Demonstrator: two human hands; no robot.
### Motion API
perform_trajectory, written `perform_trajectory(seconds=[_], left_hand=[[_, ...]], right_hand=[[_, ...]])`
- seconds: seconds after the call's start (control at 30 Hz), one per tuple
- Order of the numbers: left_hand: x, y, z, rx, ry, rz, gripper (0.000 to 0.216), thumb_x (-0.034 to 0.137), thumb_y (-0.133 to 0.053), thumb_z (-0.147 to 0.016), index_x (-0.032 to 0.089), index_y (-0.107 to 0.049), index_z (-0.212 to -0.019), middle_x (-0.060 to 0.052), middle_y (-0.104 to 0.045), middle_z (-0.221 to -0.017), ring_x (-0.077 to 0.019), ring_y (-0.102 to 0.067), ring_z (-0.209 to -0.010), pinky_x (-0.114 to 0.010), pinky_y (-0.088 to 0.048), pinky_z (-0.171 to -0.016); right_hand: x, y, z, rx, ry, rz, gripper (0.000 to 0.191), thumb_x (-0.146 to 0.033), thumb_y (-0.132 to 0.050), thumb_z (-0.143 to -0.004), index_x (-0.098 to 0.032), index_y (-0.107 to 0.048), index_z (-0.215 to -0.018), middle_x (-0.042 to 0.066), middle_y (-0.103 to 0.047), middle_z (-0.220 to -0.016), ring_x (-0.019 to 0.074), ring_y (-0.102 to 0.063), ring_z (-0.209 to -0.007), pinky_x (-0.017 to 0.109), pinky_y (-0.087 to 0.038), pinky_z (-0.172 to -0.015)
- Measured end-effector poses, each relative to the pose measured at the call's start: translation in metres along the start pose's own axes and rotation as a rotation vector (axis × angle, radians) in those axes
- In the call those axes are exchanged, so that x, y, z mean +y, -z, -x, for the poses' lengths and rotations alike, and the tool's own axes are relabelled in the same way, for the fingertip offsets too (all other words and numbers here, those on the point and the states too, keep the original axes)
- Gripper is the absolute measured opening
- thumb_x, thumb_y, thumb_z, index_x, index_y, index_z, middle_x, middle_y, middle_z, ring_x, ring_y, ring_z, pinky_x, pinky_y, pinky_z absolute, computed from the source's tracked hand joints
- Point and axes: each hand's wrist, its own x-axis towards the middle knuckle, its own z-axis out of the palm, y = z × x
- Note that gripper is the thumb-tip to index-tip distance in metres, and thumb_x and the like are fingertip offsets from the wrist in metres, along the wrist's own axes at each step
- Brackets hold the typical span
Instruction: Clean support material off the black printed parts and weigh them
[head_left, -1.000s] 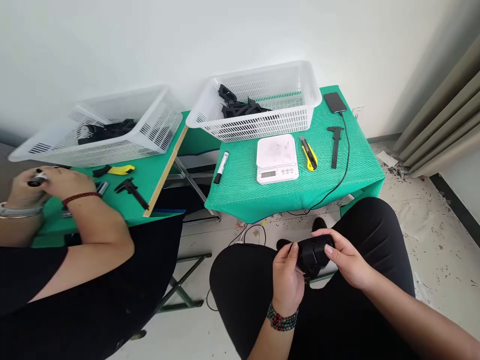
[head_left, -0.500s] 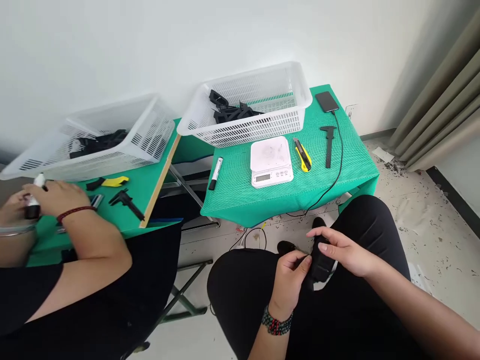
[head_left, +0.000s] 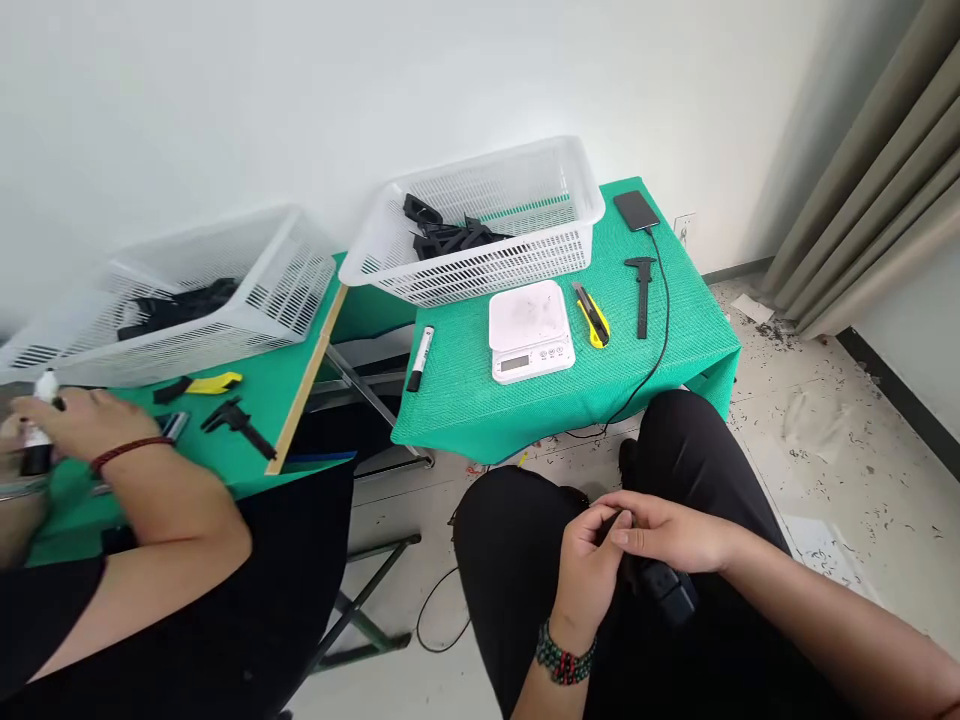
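Low over my lap, both hands close around a black plastic part [head_left: 667, 592], whose blocky end sticks out below my fingers. My left hand [head_left: 591, 562], with a beaded bracelet at the wrist, pinches its upper end between thumb and fingers. From the other side my right hand [head_left: 667, 536] wraps over it, thumb tip beside the left fingers. My hands cover much of the part, and its dark colour blends into my black trousers. Nearest on the table in front are a white digital scale [head_left: 529, 330], a yellow utility knife [head_left: 592, 315] and a black caliper [head_left: 642, 298].
A white basket [head_left: 480, 268] with black parts stands on the green-covered table [head_left: 465, 410]. A marker [head_left: 421, 358] and a cabled black device [head_left: 636, 210] lie there too. At left, a co-worker's hand [head_left: 94, 425] works beside another basket [head_left: 202, 335]. Black scraps litter the floor.
The black part has turned, its blocky end now pointing down and right. My right hand has closed over it and sits slightly lower. The view has shifted slightly.
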Motion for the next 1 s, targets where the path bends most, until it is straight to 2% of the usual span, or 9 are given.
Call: perform_trajectory(seconds=[0.1, 0.17, 0.27, 0.33, 0.5, 0.63, 0.7, 0.8, 1.0], left_hand=[[0.008, 0.003, 0.002, -0.031, -0.026, -0.041, 0.029, 0.044, -0.073, -0.085, 0.017, -0.077, -0.077, -0.003, -0.061, -0.069, -0.0172, -0.053, -0.069, -0.027, -0.046, -0.066], [0.01, 0.006, 0.003, -0.037, -0.032, -0.058, 0.03, 0.046, -0.069, -0.088, 0.017, -0.078, -0.084, -0.005, -0.065, -0.074, -0.0192, -0.056, -0.073, -0.028, -0.047, -0.07], [0.007, 0.009, 0.007, -0.069, -0.001, -0.061, 0.032, 0.047, -0.066, -0.091, 0.018, -0.078, -0.094, -0.006, -0.067, -0.081, -0.0206, -0.058, -0.078, -0.029, -0.048, -0.075], [0.005, 0.01, 0.009, -0.089, 0.024, -0.048, 0.031, 0.047, -0.067, -0.09, 0.018, -0.077, -0.094, -0.006, -0.066, -0.081, -0.02, -0.057, -0.078, -0.029, -0.048, -0.075], [0.009, 0.012, 0.011, -0.127, 0.045, -0.024, 0.031, 0.047, -0.071, -0.087, 0.016, -0.075, -0.089, -0.005, -0.063, -0.079, -0.0173, -0.053, -0.072, -0.026, -0.046, -0.066], [0.014, 0.018, 0.008, -0.15, 0.113, -0.006, 0.032, 0.046, -0.078, -0.081, 0.017, -0.075, -0.095, -0.006, -0.065, -0.083, -0.0176, -0.056, -0.071, -0.027, -0.049, -0.064], [0.013, 0.019, 0.005, -0.127, 0.143, 0.005, 0.034, 0.046, -0.079, -0.079, 0.017, -0.074, -0.095, -0.005, -0.064, -0.081, -0.0164, -0.056, -0.068, -0.027, -0.049, -0.062], [0.012, 0.019, -0.003, -0.06, 0.167, 0.07, 0.036, 0.048, -0.082, -0.076, 0.017, -0.072, -0.092, -0.003, -0.062, -0.079, -0.0146, -0.055, -0.065, -0.025, -0.049, -0.057], [0.015, 0.018, -0.023, 0.218, 0.155, 0.333, 0.041, 0.049, -0.088, -0.069, 0.019, -0.069, -0.09, -0.001, -0.064, -0.078, -0.0101, -0.054, -0.061, -0.021, -0.047, -0.055]], right_hand=[[0.0, -0.007, -0.004, 0.005, 0.022, -0.029, 0.054, -0.062, -0.069, -0.086, -0.019, -0.066, -0.117, 0.005, -0.064, -0.105, 0.0204, -0.058, -0.102, 0.039, -0.043, -0.099], [0.001, -0.008, -0.005, 0.091, 0.001, -0.043, 0.055, -0.064, -0.071, -0.083, -0.019, -0.067, -0.114, 0.006, -0.066, -0.107, 0.0211, -0.059, -0.103, 0.038, -0.042, -0.099], [0.001, -0.006, -0.005, 0.256, -0.047, -0.042, 0.059, -0.066, -0.076, -0.077, -0.019, -0.068, -0.112, 0.002, -0.065, -0.093, 0.018, -0.058, -0.088, 0.034, -0.045, -0.086], [0.001, -0.005, -0.003, 0.305, -0.063, -0.055, 0.06, -0.067, -0.077, -0.075, -0.019, -0.068, -0.11, -0.001, -0.062, -0.08, 0.0152, -0.055, -0.077, 0.031, -0.044, -0.076], [-0.002, -0.001, 0.001, 0.322, -0.097, -0.225, 0.056, -0.065, -0.081, -0.072, -0.019, -0.067, -0.101, -0.003, -0.062, -0.07, 0.0134, -0.055, -0.066, 0.028, -0.041, -0.063], [-0.004, 0.006, -0.001, 0.301, -0.127, -0.344, 0.047, -0.058, -0.081, -0.075, -0.021, -0.067, -0.099, -0.006, -0.055, -0.056, 0.0094, -0.043, -0.049, 0.025, -0.03, -0.05], [-0.006, 0.009, -0.001, 0.298, -0.107, -0.364, 0.046, -0.056, -0.081, -0.075, -0.02, -0.068, -0.1, -0.007, -0.052, -0.054, 0.0082, -0.039, -0.047, 0.024, -0.026, -0.049], [-0.008, 0.013, 0.0, 0.28, -0.101, -0.411, 0.052, -0.056, -0.083, -0.073, -0.021, -0.066, -0.108, -0.007, -0.057, -0.061, 0.0092, -0.048, -0.053, 0.023, -0.033, -0.054], [-0.008, 0.02, 0.001, 0.238, 0.03, -0.601, 0.062, -0.052, -0.088, -0.068, -0.021, -0.065, -0.117, 0.0, -0.069, -0.086, 0.0137, -0.062, -0.075, 0.026, -0.043, -0.072]])
